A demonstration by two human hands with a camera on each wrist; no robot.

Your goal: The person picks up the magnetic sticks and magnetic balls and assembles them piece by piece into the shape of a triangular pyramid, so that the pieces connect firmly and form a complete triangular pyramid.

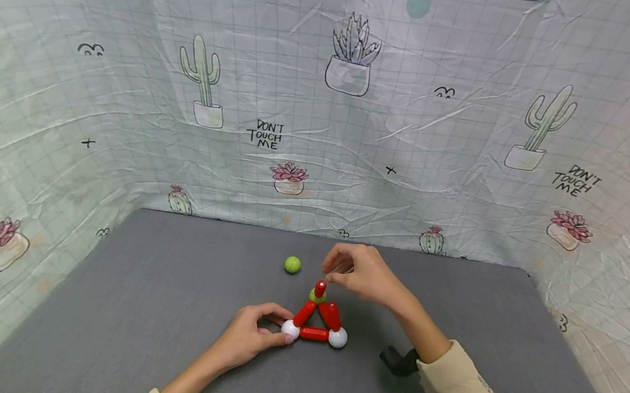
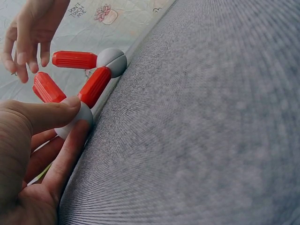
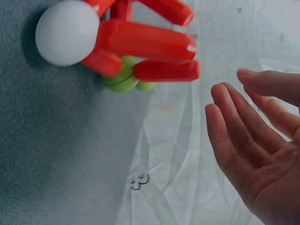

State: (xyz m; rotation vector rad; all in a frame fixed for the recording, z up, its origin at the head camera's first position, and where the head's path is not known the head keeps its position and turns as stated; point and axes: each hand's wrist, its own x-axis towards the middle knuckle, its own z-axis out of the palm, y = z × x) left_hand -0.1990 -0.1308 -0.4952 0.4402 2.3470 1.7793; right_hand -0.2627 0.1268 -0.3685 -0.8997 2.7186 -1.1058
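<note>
A triangle of red rods and balls stands on the table, with a white ball (image 1: 290,331) at the near left, a white ball (image 1: 337,337) at the near right and a green ball (image 1: 313,297) at the back. A red rod (image 1: 314,334) joins the white balls. Three more red rods rise from the corners, as the right wrist view shows with an upright rod (image 3: 145,40). My left hand (image 1: 250,334) pinches the near-left ball between thumb and fingers. Beside the back rod's top (image 1: 321,287), my right hand (image 1: 367,275) hovers with loosely bent fingers, holding nothing.
A loose green ball (image 1: 293,264) lies behind the triangle, slightly left. The dark grey table (image 1: 172,284) ends at a hanging cloth (image 1: 246,81) printed with potted plants, which rises behind and on both sides.
</note>
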